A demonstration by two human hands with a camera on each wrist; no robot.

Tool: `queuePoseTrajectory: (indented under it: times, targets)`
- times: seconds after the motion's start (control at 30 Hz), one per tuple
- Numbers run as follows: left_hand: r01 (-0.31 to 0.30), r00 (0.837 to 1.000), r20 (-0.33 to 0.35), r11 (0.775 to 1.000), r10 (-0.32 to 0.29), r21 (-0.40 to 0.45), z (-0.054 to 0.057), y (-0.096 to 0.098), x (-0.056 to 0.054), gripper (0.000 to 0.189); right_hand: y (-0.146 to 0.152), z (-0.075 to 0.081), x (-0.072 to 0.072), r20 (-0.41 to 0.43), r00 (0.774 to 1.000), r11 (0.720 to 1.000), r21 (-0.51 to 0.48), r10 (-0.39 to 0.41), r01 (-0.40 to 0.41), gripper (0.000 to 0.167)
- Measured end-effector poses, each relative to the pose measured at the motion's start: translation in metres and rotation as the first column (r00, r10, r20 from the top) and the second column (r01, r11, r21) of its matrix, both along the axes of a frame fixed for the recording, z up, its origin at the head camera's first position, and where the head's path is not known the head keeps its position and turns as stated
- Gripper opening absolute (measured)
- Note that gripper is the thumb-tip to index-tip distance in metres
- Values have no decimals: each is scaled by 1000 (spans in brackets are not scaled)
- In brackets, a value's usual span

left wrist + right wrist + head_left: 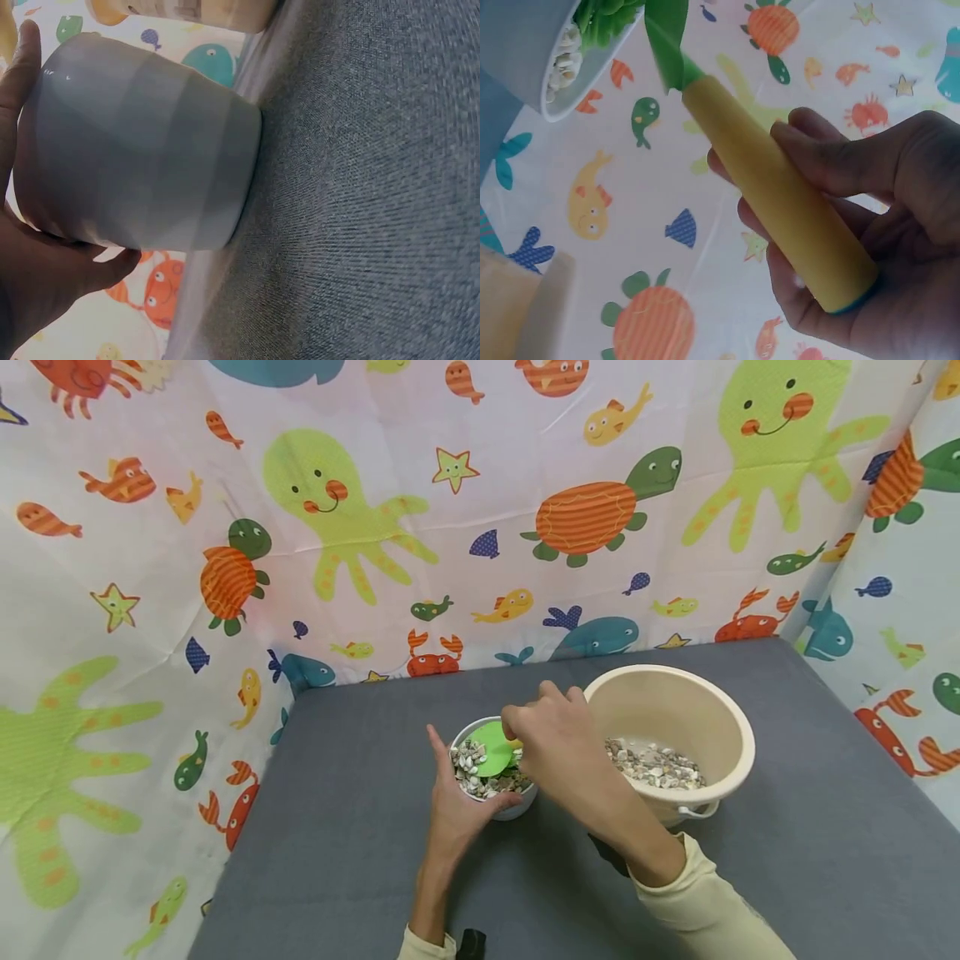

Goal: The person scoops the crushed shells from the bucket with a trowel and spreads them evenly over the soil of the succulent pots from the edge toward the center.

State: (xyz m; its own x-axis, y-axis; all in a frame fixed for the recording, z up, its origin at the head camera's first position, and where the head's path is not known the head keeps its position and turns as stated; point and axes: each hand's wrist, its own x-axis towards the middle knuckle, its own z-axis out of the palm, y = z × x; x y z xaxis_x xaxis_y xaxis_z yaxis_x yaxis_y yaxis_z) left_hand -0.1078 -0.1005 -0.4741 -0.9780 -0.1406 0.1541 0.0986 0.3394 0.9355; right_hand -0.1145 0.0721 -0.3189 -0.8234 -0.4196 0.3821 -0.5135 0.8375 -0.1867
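Observation:
A whitish pot (514, 811) full of small pebbles (468, 757) stands on the grey surface, and my left hand (456, 817) holds its side, thumb near the rim. In the left wrist view the smooth wall of the pot (142, 150) lies between thumb and fingers. My right hand (558, 747) grips a small trowel (780, 199) by its yellow handle. The trowel's green blade (491, 748) is over the pebbles in the pot; whether it touches them I cannot tell. Green leaves (609, 21) show inside the pot in the right wrist view.
Right of the pot stands a cream bucket (738, 731) with more pebbles (660, 767) on its bottom and a handle hanging at the front. A cloth (480, 560) printed with sea animals rises behind and at both sides of the grey tabletop (352, 827).

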Motion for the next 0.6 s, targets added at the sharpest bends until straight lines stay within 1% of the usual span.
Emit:
queuePoseTrajectory:
  times: [0.1,0.2,0.3,0.47,0.6]
  targets:
    - [1,1000,-1,1000,-1,9,0,2,0,159,-3,1,2,-82,997,999,41,-1,4,25]
    - [5,1000,-2,1000,-5,8,-1,5,-1,160,-5,0,4,-178,984,997,78,-5,19,22]
    - [9,1000,1,1000,-9,7,-2,7,0,160,-6,-1,5,-238,971,993,105,-18,44,19]
    - [13,1000,16,1000,-13,11,-1,8,0,157,-4,-2,6,-275,960,989,116,-52,87,16]
    - [-13,1000,25,1000,13,3,-1,9,1,155,0,-2,5,-283,957,989,112,-63,99,16]
